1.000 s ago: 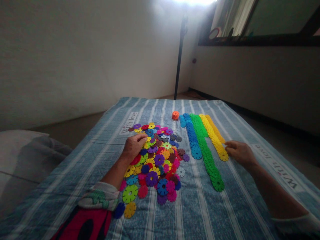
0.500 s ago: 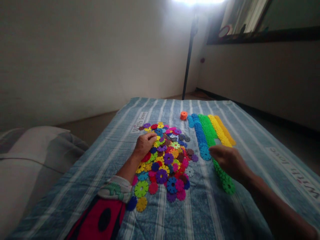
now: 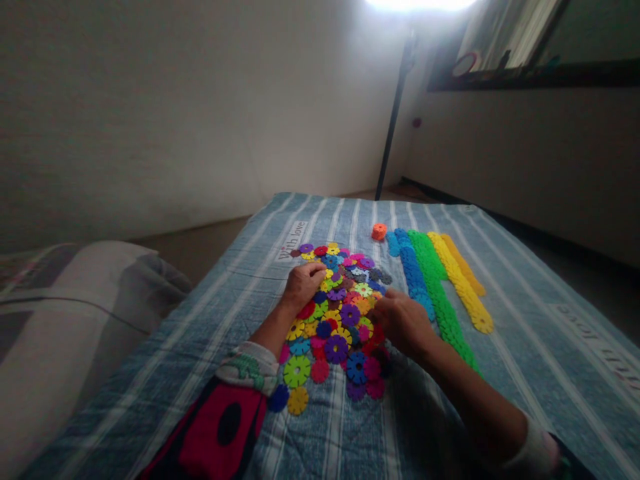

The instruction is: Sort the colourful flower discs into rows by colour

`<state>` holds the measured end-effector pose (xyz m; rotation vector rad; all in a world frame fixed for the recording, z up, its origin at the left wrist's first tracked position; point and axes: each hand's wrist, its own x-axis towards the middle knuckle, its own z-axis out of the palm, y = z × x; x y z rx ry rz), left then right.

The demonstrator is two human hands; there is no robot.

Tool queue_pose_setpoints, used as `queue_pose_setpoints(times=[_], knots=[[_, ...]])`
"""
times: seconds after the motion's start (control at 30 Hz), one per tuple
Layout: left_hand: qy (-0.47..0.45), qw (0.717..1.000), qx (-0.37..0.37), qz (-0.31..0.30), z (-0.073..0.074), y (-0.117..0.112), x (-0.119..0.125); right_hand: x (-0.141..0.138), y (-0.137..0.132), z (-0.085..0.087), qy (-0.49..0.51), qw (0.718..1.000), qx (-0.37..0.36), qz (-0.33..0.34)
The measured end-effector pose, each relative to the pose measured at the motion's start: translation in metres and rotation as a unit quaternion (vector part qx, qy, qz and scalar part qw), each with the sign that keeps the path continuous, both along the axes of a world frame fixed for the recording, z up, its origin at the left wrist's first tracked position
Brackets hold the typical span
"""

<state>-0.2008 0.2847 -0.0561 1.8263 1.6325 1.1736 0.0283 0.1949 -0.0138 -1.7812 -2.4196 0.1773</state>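
Flat notched plastic discs in many colours lie in a loose pile [image 3: 337, 348] on the striped cloth. My left hand [image 3: 302, 288] rests at the pile's upper left edge, its fingers curled and pressed together; whatever they hold is hidden. Over the pile's right side is my right hand [image 3: 406, 321], fingers bent inward and closed, their tips partly out of sight. To its right lie overlapping rows of discs: a blue row [image 3: 411, 267], a green row [image 3: 447, 313], a yellow row [image 3: 463, 290] and an orange-yellow row [image 3: 463, 264].
A short orange stack of discs [image 3: 379, 232] stands beyond the pile, left of the rows. The blue striped cloth [image 3: 215, 320] covers the table. Behind it rises a lamp stand [image 3: 393, 127]. A draped light fabric [image 3: 95, 320] is at the left.
My right hand has moved left from the rows to the pile's right side. The left hand stays at the pile's edge. The view has shifted slightly left.
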Motion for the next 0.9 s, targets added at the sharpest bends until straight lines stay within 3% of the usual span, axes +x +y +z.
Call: queue_pose_setpoints(times=[0.27,0.53,0.9], knots=[[-0.002,1.0,0.002,-0.001,0.001,0.0,0.002,0.006,0.006,0.004,0.006,1.0,-0.009,-0.016],[0.0,1.0,-0.001,0.001,0.001,0.0,0.002,-0.001,0.017,0.004,-0.032,0.999,-0.025,0.027],[0.004,1.0,-0.006,0.001,0.003,-0.001,0.003,0.019,0.011,-0.004,0.112,0.991,-0.065,0.015]])
